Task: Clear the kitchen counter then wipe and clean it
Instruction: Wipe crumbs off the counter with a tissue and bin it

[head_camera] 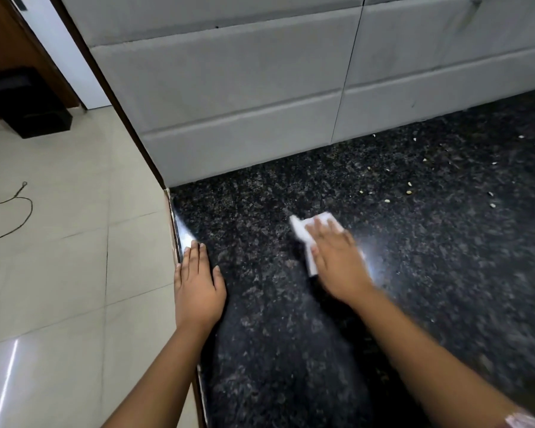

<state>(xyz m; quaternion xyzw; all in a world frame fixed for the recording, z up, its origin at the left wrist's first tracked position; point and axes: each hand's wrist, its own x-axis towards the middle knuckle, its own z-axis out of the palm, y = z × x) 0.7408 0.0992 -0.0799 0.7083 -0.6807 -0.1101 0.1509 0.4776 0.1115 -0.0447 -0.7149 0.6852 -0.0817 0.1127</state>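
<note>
My right hand [337, 261] lies flat on a white cloth [303, 227], fingers straight and spread, pressing it onto the counter [275, 350] rather than curling round it. The cloth is small, thin and crumpled. One corner pokes out past my fingertips toward the back of the counter, and a narrow strip shows beside my thumb. The rest is hidden under my palm, and both hand and cloth are a little blurred. It sits about midway across the counter's depth, well in from its left edge. My left hand [198, 288] is open too, palm down with the fingers straight and together, resting right at the counter's left edge, the little finger on the rim. The counter is dark speckled stone, glossy, with a bright glare patch just right of my right hand. Pale crumbs [410, 192] are scattered over the counter's far right part, well apart from the cloth. Grey wall tiles [229, 88] rise from the counter's back edge. Left of the counter and below it is a pale tiled floor [59, 257] with a thin dark cord [28, 208] lying on it.
</note>
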